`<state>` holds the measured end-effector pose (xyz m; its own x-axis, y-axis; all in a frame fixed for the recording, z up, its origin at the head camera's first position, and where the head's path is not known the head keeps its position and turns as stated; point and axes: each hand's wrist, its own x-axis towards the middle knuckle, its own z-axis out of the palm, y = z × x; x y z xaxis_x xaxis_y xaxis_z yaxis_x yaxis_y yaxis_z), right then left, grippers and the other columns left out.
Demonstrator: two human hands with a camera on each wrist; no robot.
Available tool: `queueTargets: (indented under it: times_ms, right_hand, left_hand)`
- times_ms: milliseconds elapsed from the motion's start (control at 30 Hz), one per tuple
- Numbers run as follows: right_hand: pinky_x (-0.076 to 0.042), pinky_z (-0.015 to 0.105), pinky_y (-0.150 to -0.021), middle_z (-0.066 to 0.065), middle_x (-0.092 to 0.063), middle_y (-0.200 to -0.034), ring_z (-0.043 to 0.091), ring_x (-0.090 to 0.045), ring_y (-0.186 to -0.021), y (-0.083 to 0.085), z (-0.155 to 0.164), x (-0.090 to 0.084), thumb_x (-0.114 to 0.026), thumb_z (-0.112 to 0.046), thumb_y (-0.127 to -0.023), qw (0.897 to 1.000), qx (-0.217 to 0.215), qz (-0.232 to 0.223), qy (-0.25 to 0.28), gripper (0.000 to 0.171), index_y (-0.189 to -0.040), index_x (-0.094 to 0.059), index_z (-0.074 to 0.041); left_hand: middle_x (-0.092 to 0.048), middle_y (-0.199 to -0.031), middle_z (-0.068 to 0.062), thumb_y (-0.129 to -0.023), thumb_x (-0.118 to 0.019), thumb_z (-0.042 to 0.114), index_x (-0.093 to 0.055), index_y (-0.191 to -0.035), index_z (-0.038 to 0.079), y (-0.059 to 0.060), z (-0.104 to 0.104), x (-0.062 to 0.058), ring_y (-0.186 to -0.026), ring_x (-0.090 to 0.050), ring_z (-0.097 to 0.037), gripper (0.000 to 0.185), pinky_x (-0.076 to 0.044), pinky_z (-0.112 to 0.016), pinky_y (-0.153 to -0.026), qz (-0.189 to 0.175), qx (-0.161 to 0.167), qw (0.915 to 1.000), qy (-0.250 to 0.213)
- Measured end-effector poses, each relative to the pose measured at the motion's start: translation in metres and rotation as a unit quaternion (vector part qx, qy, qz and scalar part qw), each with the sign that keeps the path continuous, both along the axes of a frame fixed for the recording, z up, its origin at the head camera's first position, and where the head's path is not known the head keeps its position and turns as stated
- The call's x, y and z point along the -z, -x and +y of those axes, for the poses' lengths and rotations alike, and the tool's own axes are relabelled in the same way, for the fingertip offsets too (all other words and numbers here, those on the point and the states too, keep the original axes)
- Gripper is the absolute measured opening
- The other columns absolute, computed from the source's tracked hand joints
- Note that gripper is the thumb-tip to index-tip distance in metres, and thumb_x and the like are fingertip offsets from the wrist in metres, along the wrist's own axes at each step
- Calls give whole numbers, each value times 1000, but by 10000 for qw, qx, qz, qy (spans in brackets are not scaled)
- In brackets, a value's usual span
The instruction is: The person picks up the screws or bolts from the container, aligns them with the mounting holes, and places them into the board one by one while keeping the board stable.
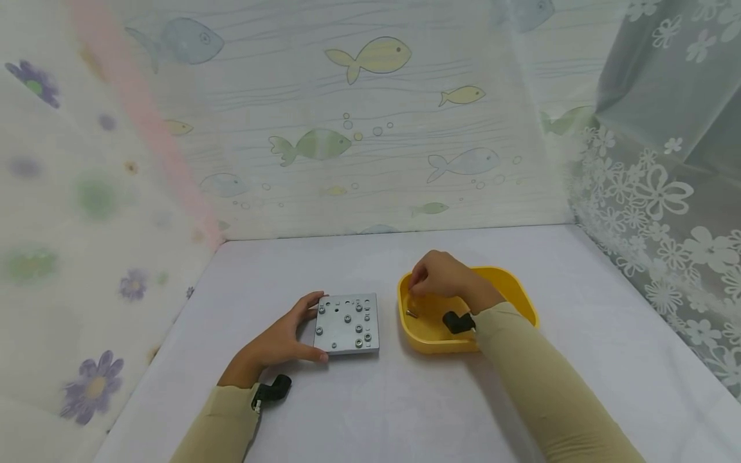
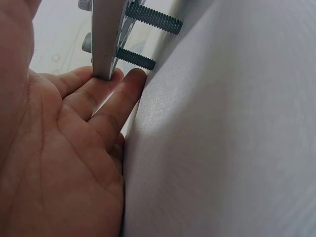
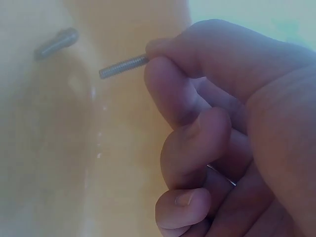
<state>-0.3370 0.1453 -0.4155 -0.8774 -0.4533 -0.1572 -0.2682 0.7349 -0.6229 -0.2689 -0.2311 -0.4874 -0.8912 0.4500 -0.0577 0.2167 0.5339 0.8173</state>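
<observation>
My left hand (image 1: 283, 339) grips the left side of a square silver metal plate (image 1: 338, 334), thumb at the near corner and fingers at the far one. Several socket-head screws stand in the plate's holes. In the left wrist view, the threaded shank of one screw (image 2: 155, 19) sticks out below the plate, which sits raised off the table. Over the yellow tray (image 1: 440, 346), my right hand (image 1: 444, 278) pinches a screw (image 3: 123, 67) between thumb and index finger, its head hidden by the fingertips. Another screw (image 3: 57, 44) lies on the tray floor.
The plate and the tray stand side by side on a white-covered table (image 1: 370, 411). Behind rises a fish-print curtain (image 1: 382, 161); a flower-print sheet (image 1: 87, 257) borders the left and a lace curtain (image 1: 666, 225) the right. Small black cameras are worn on both wrists.
</observation>
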Motion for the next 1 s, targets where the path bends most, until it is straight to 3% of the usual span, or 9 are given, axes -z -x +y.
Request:
queueTargets:
  times_ms: [300, 600, 1000]
  right_hand:
    - [-54, 31, -76, -2, -75, -85, 19, -63, -81, -2, -2, -7, -77, -22, -89, 9987, 178, 23, 475, 5, -92, -80, -19]
    - [-45, 29, -62, 4, -61, -75, 19, -53, -70, -5, -7, -13, -76, -24, -89, 9940, 487, 81, 973, 5, -92, -78, -21]
    - [-37, 24, -53, 2, -54, -69, 17, -46, -61, -17, -29, -19, -78, -24, -88, 9833, 574, 502, 1653, 5, -92, -77, -21]
  left_hand:
    - [-39, -165, -1, -62, -100, 40, -22, -164, 30, 0, -1, 1, -157, -27, -29, 128, -6, -67, -125, -23, 0, 10000, -26]
    - [-43, -162, -2, -62, -100, 42, -22, -163, 32, -1, -1, 0, -158, -24, -29, 128, -6, -66, -125, -99, -74, 9999, 46]
    - [-40, -164, -1, -61, -99, 44, -22, -164, 33, -2, 2, -3, -158, -24, -30, 129, -7, -67, -125, -104, -139, 9997, 186]
